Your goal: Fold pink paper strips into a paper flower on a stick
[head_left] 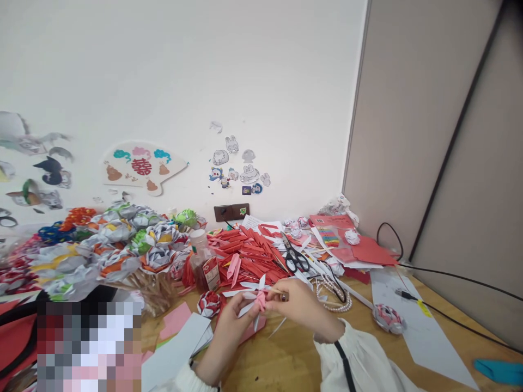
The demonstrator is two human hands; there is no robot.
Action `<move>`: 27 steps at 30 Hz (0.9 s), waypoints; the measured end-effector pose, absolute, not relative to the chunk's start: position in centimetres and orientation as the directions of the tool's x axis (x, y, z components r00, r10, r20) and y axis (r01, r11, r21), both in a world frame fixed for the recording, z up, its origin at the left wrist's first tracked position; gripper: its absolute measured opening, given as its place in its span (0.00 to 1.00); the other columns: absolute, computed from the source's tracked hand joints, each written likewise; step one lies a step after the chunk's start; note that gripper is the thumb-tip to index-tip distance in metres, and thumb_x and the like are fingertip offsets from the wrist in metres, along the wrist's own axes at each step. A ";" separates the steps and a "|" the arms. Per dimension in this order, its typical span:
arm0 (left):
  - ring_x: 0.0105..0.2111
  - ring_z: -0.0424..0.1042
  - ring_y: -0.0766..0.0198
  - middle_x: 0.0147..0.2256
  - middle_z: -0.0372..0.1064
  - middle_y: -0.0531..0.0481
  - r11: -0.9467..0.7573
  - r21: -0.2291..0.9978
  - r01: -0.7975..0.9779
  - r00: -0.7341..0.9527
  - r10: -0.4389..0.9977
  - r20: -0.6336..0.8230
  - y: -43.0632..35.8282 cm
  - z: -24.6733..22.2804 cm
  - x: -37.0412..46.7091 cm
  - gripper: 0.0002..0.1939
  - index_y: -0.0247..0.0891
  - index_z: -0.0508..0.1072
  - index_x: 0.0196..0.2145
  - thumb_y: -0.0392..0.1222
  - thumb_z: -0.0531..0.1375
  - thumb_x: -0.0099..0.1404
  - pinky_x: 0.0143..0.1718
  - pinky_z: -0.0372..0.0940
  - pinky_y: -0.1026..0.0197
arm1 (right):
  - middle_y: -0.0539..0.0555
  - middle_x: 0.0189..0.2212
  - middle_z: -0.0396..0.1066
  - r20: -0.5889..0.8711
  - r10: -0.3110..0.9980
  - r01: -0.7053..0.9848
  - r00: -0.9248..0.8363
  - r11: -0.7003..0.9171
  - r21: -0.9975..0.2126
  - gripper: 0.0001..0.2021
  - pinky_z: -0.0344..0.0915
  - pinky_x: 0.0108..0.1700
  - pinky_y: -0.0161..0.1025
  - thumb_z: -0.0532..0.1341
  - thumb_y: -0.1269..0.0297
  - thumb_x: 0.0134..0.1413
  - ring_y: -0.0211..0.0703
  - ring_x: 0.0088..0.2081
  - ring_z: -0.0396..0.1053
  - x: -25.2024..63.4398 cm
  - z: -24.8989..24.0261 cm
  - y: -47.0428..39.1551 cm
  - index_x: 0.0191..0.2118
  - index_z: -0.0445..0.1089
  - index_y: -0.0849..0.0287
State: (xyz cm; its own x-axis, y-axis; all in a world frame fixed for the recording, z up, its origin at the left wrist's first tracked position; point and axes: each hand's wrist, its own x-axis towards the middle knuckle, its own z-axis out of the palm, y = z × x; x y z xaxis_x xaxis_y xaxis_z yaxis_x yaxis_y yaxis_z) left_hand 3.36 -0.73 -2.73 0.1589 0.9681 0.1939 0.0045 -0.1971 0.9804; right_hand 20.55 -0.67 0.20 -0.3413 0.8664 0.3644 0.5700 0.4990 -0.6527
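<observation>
Between my two hands is a partly formed folded-paper flower (260,299), pink in the middle with white strips sticking out around it. My left hand (241,316) pinches it from the left, thumb and fingers closed on its lower part. From the right, my right hand (297,300) presses its fingertips against the pink centre. Just behind lies a heap of red folded paper strips (249,250), with a few pink strips (233,269) on it. A finished red and white paper flower (210,303) sits left of my left hand.
Black scissors (296,258) and a pearl string (337,302) lie behind my right hand. A jar (200,261) stands by the red heap. Bunched paper flowers (139,239) crowd the left. Black cables (461,280) cross the right side over white paper (425,332).
</observation>
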 end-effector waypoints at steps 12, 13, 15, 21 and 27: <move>0.40 0.70 0.55 0.36 0.74 0.46 -0.211 0.977 -0.004 0.166 0.964 0.209 -1.5 -2.0 3.5 0.15 0.38 0.73 0.32 0.47 0.65 0.47 0.43 0.63 0.58 | 0.51 0.26 0.67 0.618 0.540 0.606 -0.572 0.786 -0.126 0.08 0.53 0.31 0.34 0.55 0.65 0.57 0.39 0.30 0.62 21.3 0.9 -1.4 0.34 0.71 0.55; 0.39 0.70 0.55 0.35 0.74 0.47 -0.209 0.978 0.007 0.172 0.964 0.205 -1.6 -1.9 3.4 0.14 0.38 0.73 0.32 0.47 0.65 0.47 0.43 0.63 0.59 | 0.50 0.26 0.67 0.610 0.535 0.610 -0.584 0.785 -0.105 0.08 0.53 0.31 0.34 0.54 0.65 0.57 0.39 0.29 0.62 21.3 1.0 -1.4 0.35 0.71 0.55; 0.38 0.70 0.56 0.34 0.74 0.48 -0.213 0.976 0.037 0.194 0.960 0.202 -1.6 -1.8 3.3 0.13 0.39 0.74 0.32 0.47 0.64 0.48 0.42 0.63 0.60 | 0.50 0.26 0.67 0.593 0.532 0.609 -0.604 0.788 -0.087 0.08 0.53 0.31 0.34 0.54 0.65 0.58 0.38 0.29 0.62 21.5 1.1 -1.3 0.35 0.71 0.54; 0.35 0.70 0.57 0.30 0.73 0.48 -0.231 0.969 0.089 0.233 0.951 0.206 -1.3 -1.6 3.0 0.13 0.37 0.74 0.28 0.49 0.64 0.48 0.39 0.63 0.61 | 0.49 0.27 0.68 0.554 0.531 0.576 -0.641 0.810 -0.109 0.09 0.53 0.32 0.33 0.53 0.66 0.58 0.37 0.30 0.63 22.1 1.0 -1.0 0.31 0.70 0.55; 0.33 0.72 0.58 0.33 0.73 0.48 0.062 0.967 -0.249 0.239 0.971 -0.001 -2.2 -1.6 3.4 0.17 0.39 0.72 0.34 0.49 0.65 0.47 0.39 0.64 0.58 | 0.49 0.27 0.68 0.585 0.560 0.533 -0.586 0.811 -0.241 0.05 0.53 0.32 0.32 0.56 0.66 0.56 0.37 0.30 0.64 21.8 1.1 -1.4 0.31 0.68 0.57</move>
